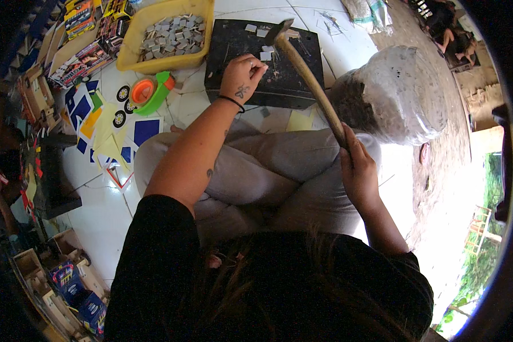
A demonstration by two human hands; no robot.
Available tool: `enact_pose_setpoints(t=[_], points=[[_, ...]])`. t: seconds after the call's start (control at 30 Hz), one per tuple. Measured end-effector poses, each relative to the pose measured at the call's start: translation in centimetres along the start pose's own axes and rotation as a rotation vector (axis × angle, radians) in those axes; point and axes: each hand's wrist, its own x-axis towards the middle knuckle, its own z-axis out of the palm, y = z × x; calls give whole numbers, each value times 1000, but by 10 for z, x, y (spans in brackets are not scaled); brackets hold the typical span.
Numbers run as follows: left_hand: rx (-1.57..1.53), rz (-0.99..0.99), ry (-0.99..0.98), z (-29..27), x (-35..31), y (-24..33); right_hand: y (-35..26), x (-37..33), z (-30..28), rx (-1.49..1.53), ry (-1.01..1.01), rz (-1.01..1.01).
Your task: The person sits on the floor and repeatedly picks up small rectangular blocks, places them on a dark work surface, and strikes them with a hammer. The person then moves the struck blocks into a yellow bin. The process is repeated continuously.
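My right hand is wrapped round the wooden handle of a hammer. Its metal head is raised over the far part of a low black block in front of my crossed legs. Above the block's near left part, my left hand has its fingers pinched together; anything between them is too small to make out. Several small silvery square pieces lie on the block, beside thin nail-like bits. At the block's left, a yellow tub holds a pile of similar pieces.
Right of the block stands a bulky plastic-wrapped bundle. On the left are a green and orange plastic object, toy wheels, coloured sheets and printed boxes. Wooden toy trucks stand lower left. Another person is far right.
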Motion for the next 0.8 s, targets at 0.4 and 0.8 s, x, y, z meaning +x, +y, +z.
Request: enact_pose_setpoints(t=[0.4,0.8], points=[[9,-52,-35,0,0,0,14,5,6,-5,-106,31],[481,13,206,-62,34,-34,70,152,46,-297,52,154]])
